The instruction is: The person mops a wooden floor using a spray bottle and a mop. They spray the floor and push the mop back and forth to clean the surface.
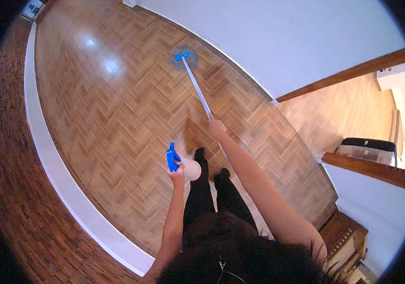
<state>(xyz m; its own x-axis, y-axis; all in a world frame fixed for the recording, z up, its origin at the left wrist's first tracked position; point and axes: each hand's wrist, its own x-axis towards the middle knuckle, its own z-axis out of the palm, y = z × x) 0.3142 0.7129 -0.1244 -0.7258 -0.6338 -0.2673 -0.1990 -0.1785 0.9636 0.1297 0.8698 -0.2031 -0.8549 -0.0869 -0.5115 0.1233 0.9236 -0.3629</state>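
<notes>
My right hand (218, 128) grips the pale handle (196, 86) of a mop. The mop's grey string head (192, 63), joined by a blue connector (182, 56), rests spread out on the floor ahead of me. In my left hand (177, 172) is a spray bottle with a blue trigger head (171, 158) and a whitish body (191, 168). The bottle is tilted, its nozzle pointing away from me, above the floor near my feet. My fingers are around the neck below the trigger; whether one presses the trigger is hard to tell.
Herringbone-patterned wood-look tiles (124, 117) cover the floor. A white ledge (51, 149) borders a brown textured surface (10, 170) on the left. To the right are a white wall (295, 39), a doorway with a dark-rimmed object (369, 143), and wooden furniture (341, 232).
</notes>
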